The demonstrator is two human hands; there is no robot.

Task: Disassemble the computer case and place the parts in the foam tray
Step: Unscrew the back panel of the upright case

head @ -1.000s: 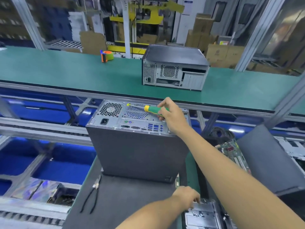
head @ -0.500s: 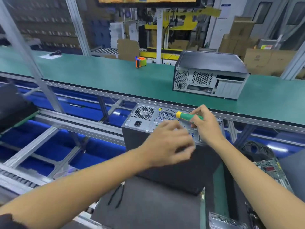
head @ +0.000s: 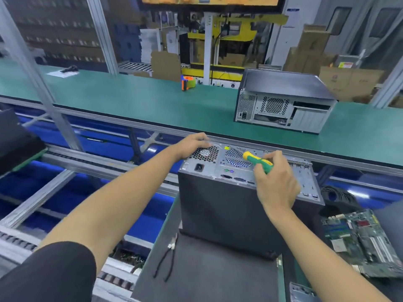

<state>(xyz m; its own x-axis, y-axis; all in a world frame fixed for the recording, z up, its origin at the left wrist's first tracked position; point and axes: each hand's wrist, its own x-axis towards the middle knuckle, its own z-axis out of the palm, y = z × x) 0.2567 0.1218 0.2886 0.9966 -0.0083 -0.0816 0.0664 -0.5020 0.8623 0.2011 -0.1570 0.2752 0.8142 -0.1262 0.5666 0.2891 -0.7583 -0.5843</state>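
A black computer case (head: 226,216) stands on end on a dark mat (head: 205,273), its grey rear panel with fan grille and ports facing up. My left hand (head: 193,143) rests on the far left corner of that panel, fingers over the edge beside the fan grille. My right hand (head: 275,182) grips a green and yellow screwdriver (head: 258,162), whose shaft points up-left toward the panel's far edge. No foam tray can be made out.
A second computer case (head: 281,101) sits on the green conveyor belt (head: 130,99) beyond, near an orange tape dispenser (head: 187,82). Black pliers (head: 166,260) lie on the mat at left. A green motherboard (head: 359,240) lies at right, black cables (head: 338,195) behind it.
My left hand rose from the mat's near edge, passed over the case and settled on the panel's far left corner. My right hand kept the screwdriver on the panel. The camera view shifted left.
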